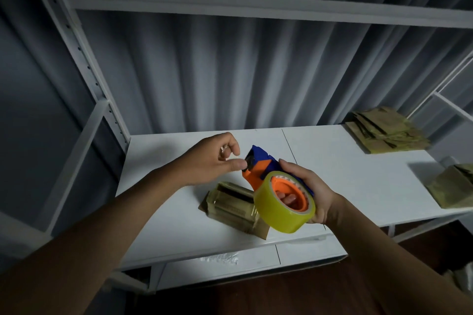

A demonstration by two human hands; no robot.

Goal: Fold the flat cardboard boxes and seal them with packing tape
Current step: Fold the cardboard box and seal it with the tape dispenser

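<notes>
My right hand point(311, 193) grips an orange and blue tape dispenser point(261, 170) with a yellowish roll of packing tape point(279, 208), fingers through the roll's core. My left hand point(217, 158) is at the dispenser's toothed front end, thumb and fingertips pinching at the tape end there. Below both hands a small folded cardboard box point(234, 206), shiny with tape, lies on the white shelf point(163, 202).
A stack of flat cardboard boxes point(386, 132) lies at the shelf's back right. Another folded box point(453, 186) sits at the right edge. White shelf uprights point(84, 64) rise at the left, a grey curtain hangs behind, and dark floor lies below.
</notes>
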